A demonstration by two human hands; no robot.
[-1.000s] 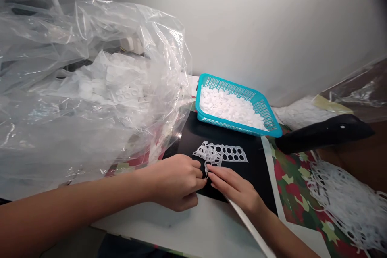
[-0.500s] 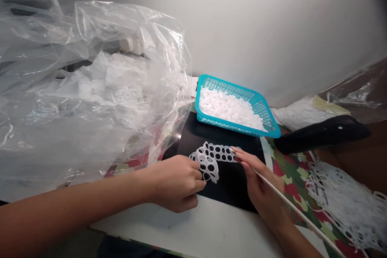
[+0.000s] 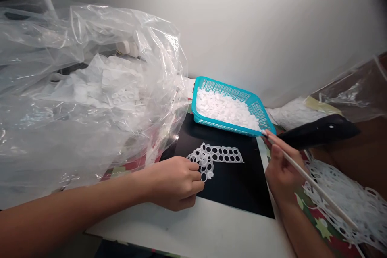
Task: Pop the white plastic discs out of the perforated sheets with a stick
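Here's the left hand [image 3: 173,183], fingers clamped on the ringed strip [image 3: 226,154] by the mat's [image 3: 238,189] near left corner! And the right hand [image 3: 282,169], closed round a white stick [image 3: 320,191], reaches the near right corner of the blue basket [image 3: 223,126].

The left forearm [image 3: 90,205] is reaching in from the left, on the near side of the blue basket [image 3: 223,126]. The left hand [image 3: 178,183] is well apart from this basket, its back turned up and its fingers curled closed. The right forearm [image 3: 305,229] is rising toward the near right corner of the basket. There the right hand [image 3: 282,165] has its thumb bent and its fingertips closed together, pointing to the rim.
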